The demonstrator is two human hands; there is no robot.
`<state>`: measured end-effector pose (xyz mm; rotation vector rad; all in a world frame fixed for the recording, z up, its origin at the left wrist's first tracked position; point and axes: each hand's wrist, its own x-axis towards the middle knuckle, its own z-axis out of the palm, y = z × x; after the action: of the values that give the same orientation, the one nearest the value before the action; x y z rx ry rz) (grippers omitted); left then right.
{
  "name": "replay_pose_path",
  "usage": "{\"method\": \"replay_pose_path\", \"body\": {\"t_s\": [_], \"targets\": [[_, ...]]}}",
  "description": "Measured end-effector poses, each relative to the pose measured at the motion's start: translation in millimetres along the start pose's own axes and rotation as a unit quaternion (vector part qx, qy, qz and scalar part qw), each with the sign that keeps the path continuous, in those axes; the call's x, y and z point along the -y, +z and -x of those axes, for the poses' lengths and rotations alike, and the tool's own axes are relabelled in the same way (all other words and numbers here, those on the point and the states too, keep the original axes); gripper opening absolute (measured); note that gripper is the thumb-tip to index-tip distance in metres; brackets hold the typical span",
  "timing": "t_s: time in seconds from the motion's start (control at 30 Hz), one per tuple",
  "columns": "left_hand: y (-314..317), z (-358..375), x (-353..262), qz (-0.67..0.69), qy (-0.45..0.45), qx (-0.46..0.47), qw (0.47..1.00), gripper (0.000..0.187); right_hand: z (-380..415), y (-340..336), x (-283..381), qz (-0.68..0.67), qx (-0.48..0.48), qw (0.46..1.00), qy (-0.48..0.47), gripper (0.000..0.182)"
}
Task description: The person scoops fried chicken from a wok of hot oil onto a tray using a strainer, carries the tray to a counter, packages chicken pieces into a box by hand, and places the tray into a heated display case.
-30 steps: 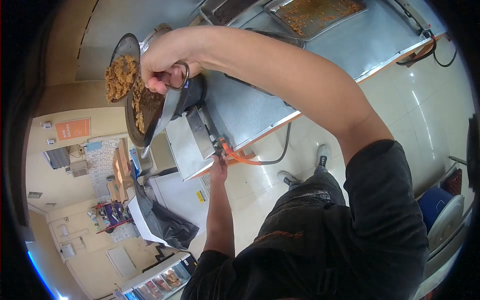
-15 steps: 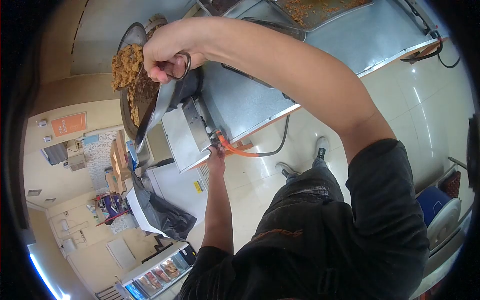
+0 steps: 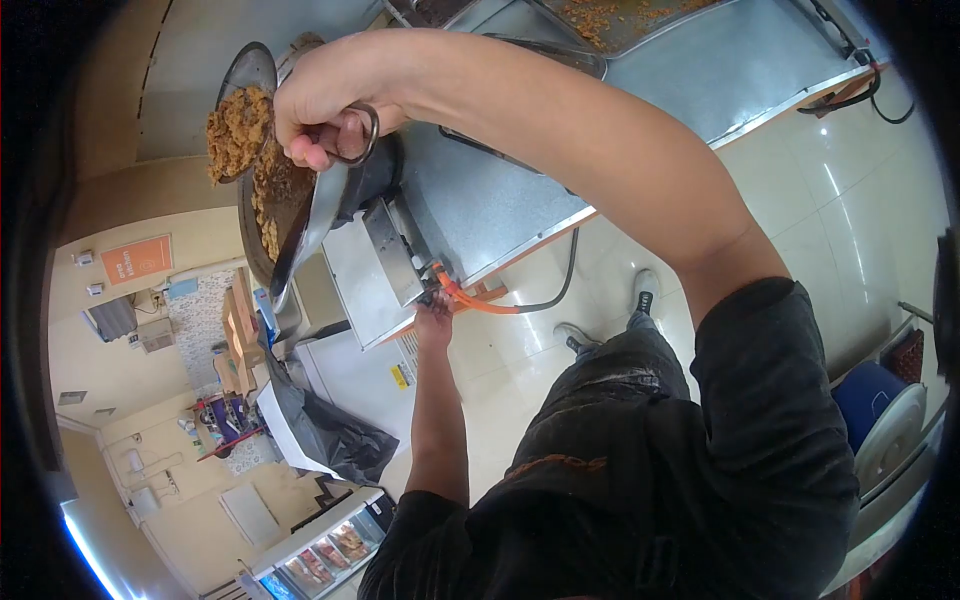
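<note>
My right hand [image 3: 325,115] is closed round the handle of a round metal skimmer [image 3: 248,72], whose hooked end sticks out by the fingers. Browned, crumbly food [image 3: 238,132] lies on the skimmer, tilted over a large round pan [image 3: 250,235]. More food and dark liquid show inside the pan, partly hidden by my hand. Lower down, my left hand [image 3: 434,312] is at the front of a metal burner unit [image 3: 392,250], fingers closed on a small dark valve beside the orange hose [image 3: 475,301].
A metal counter [image 3: 500,215] runs to the upper right, with a food-strewn tray [image 3: 640,25] at its far edge. A black plastic bag [image 3: 335,430] drapes over a white appliance below left. A lit display fridge [image 3: 325,555] stands farther off. A blue bin [image 3: 865,400] is at right.
My right hand and the food-laden skimmer have moved slightly left, and more of the skimmer's rim shows. My left hand has shifted slightly at the valve.
</note>
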<state>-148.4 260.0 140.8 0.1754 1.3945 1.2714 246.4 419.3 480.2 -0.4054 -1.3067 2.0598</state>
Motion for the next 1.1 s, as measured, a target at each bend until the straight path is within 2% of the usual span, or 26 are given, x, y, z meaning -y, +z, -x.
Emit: {"method": "replay_pose_path", "body": {"t_s": [0.13, 0.27, 0.33, 0.37, 0.43, 0.6, 0.73, 0.8, 0.87, 0.93, 1.0, 1.1], "targets": [[-0.8, -0.5, -0.4, 0.009, -0.005, 0.027, 1.0, 0.055, -0.9, 4.5, -3.5, 0.009, -0.018, 1.0, -0.006, 0.009], [3.5, 1.4, 0.0, 0.02, -0.028, -0.001, 0.999, 0.058, 11.6, 9.6, 7.9, 0.062, -0.009, 0.998, 0.012, 0.012], [-4.2, -4.3, -0.8, 0.046, -0.029, 0.012, 0.998, 0.059, -28.7, -4.1, -9.2, 0.075, 0.02, 0.997, -0.019, 0.015], [-17.9, -14.8, -1.3, 0.044, -0.046, 0.088, 0.994, 0.061, -48.2, -2.9, -11.5, 0.084, 0.038, 0.995, -0.035, 0.016], [-14.2, -8.3, -1.1, 0.032, -0.035, 0.057, 0.997, 0.058, -4.7, 12.5, 4.6, 0.134, -0.047, 0.99, -0.02, 0.017], [-4.6, -2.2, 3.9, 0.009, -0.015, 0.013, 1.0, 0.058, -5.2, 15.4, 5.5, 0.11, -0.031, 0.993, -0.026, 0.02], [-15.5, -11.3, 9.6, 0.001, -0.014, 0.015, 1.0, 0.062, 0.7, 36.5, 5.7, 0.178, -0.061, 0.982, 0.01, 0.028], [-22.2, -6.0, 7.8, 0.001, -0.008, 0.055, 0.998, 0.069, -2.7, 46.5, 4.7, 0.162, -0.047, 0.986, 0.001, 0.028], [-28.1, 7.1, -1.0, -0.004, -0.026, 0.101, 0.995, 0.075, -5.7, 63.2, 5.5, 0.166, -0.081, 0.983, 0.002, 0.028], [-42.2, 14.9, -5.2, -0.022, -0.009, 0.104, 0.994, 0.079, -5.3, 80.3, 7.3, 0.16, -0.092, 0.983, -0.011, 0.028], [-76.3, 10.2, 4.3, -0.042, 0.026, 0.096, 0.994, 0.075, -5.0, 88.3, 7.0, 0.128, -0.087, 0.988, -0.001, 0.026], [-130.3, 28.7, 10.6, -0.077, 0.002, 0.112, 0.991, 0.06, -5.0, 95.0, -1.2, 0.094, -0.086, 0.991, 0.033, 0.027]]}}
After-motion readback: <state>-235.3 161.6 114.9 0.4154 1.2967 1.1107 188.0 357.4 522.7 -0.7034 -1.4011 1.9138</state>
